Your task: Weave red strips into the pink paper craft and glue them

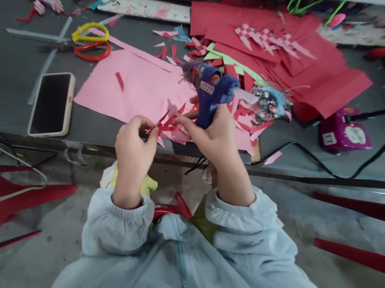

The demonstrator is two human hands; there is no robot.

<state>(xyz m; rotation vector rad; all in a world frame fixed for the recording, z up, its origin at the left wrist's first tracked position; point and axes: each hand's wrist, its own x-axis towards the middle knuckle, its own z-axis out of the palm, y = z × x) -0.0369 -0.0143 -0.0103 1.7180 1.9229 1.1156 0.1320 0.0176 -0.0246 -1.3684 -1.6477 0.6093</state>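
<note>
My left hand [133, 152] is closed in a pinch on a small red paper piece [163, 125] at the table's near edge. My right hand [214, 137] is wrapped round the handle of a blue glue gun [212, 91], and its thumb also touches the red paper piece. The glue gun's body points up and away over a pile of pink and red paper scraps [245, 124]. A large pink paper sheet [134, 86] lies flat just beyond both hands.
A phone [51, 104] lies at the left on the grey table [3, 81], with scissors [88, 42] behind it. Red paper sheets [294, 64] with woven strips cover the right. A purple box [342, 130] with black cables sits at the right edge. Red chairs stand on either side.
</note>
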